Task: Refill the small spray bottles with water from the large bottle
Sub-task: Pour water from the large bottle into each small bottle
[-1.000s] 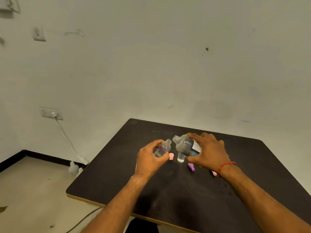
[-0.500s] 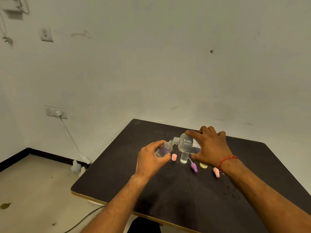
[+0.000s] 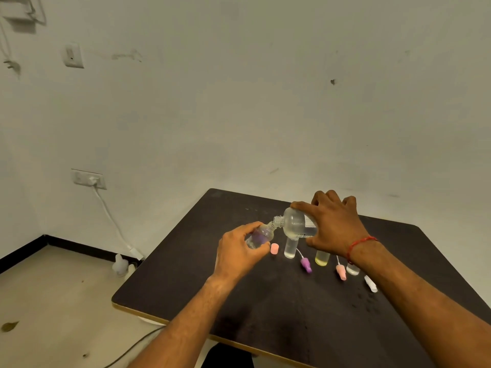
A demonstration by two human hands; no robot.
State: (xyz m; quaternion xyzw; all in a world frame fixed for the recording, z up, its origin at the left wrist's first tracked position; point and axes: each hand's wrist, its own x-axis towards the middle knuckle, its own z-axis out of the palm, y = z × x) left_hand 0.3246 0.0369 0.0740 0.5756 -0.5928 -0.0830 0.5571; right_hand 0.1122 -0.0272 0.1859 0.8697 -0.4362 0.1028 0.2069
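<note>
My left hand [image 3: 239, 251] grips a small clear spray bottle [image 3: 259, 236] with a purple tint, tilted with its open neck up to the right. My right hand [image 3: 334, 224] holds the large clear bottle [image 3: 295, 224] on its side, its uncapped mouth touching the small bottle's neck. Below them on the dark table [image 3: 265, 309] stand a clear small bottle [image 3: 290, 248], a yellowish one [image 3: 322, 258] and another clear one [image 3: 352, 269]. A pink cap [image 3: 274, 248], a purple spray head [image 3: 306, 264], a pink spray head [image 3: 341, 272] and a white spray head [image 3: 370, 284] lie beside them.
The table's left and near edges drop to a tiled floor. A white wall stands close behind the table. A wall socket [image 3: 89, 179] feeds a white cable down to an adapter by a small white object [image 3: 121, 264] on the floor.
Both hands have risen a little above the table and come together. The large bottle has tipped further until its mouth meets the small bottle's neck. More small bottles and spray heads now show.
</note>
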